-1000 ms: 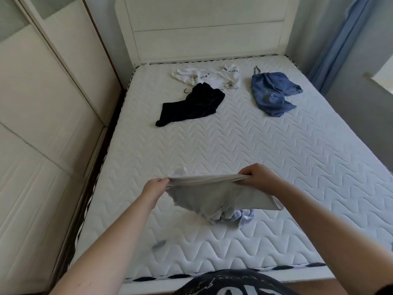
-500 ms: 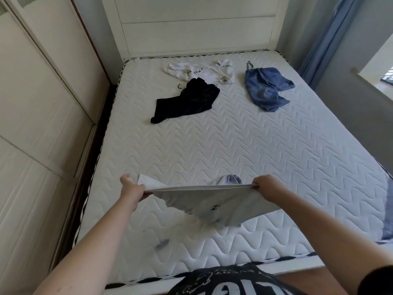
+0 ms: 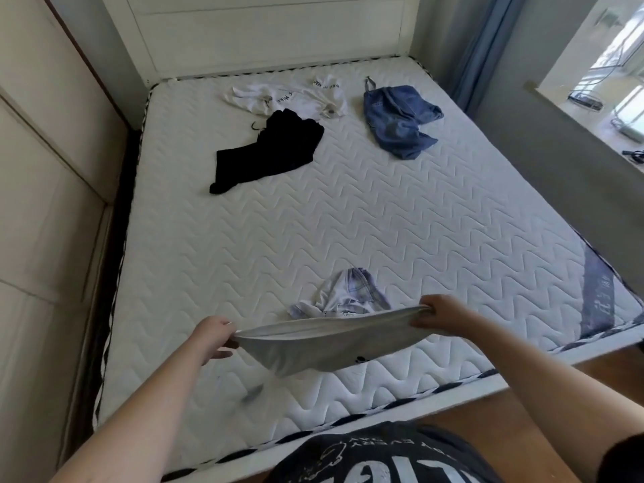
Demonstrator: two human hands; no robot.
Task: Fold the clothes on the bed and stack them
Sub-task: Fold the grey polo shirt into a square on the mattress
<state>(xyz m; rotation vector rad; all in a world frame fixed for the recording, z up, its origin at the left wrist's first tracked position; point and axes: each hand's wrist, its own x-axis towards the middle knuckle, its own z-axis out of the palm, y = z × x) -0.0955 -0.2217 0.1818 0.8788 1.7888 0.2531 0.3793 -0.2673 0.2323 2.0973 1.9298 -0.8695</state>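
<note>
We hold a white shirt (image 3: 324, 343) stretched over the near end of the bed (image 3: 348, 217). Our left hand (image 3: 212, 334) pinches one end and our right hand (image 3: 437, 315) grips the other. We are folding it. Next, we think, we must lay it flat and fold it over.

arms: both forearms bare | left hand (image 3: 213, 334): no rings or watch visible | right hand (image 3: 439, 315): likewise | torso: black short-sleeved cotton T-shirt (image 3: 383, 458), large white printed lettering, small cartoon outline
</note>
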